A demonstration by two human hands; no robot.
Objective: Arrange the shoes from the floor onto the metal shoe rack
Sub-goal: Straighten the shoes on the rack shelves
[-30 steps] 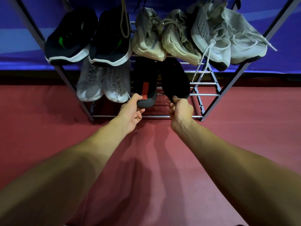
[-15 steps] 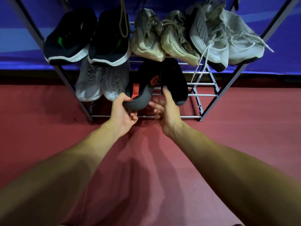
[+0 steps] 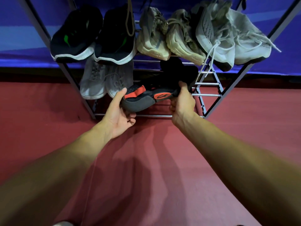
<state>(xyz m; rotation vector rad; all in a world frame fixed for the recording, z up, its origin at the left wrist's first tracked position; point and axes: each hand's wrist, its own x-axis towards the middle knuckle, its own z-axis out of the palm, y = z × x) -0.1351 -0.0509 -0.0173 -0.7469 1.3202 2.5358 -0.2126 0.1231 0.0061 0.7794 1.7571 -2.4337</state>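
- The black-and-orange shoe [image 3: 146,98] lies on its side, lengthwise across the front of the lower shelf of the metal shoe rack [image 3: 206,95], held just above the front bars; its dark mate [image 3: 177,70] sits further back on the same shelf, partly hidden.
- The left hand [image 3: 118,115] cups the shoe's left end from below, palm up, thumb against its side, fingers curled underneath.
- The right hand [image 3: 182,103] is closed around the other end, thumb on top.
- Just to the left stands a pale grey pair [image 3: 104,82], close to the left thumb; above, the upper shelf carries black trainers [image 3: 94,38], beige shoes [image 3: 169,39] and white ones [image 3: 228,39], whose lace [image 3: 210,56] dangles toward the lower shelf.
- Risks, as I judge them: set down sideways, the shoe could slip between the widely spaced bars or roll off the front; turning it could knock the mate backward, nudge the grey pair, or snag the hanging lace.
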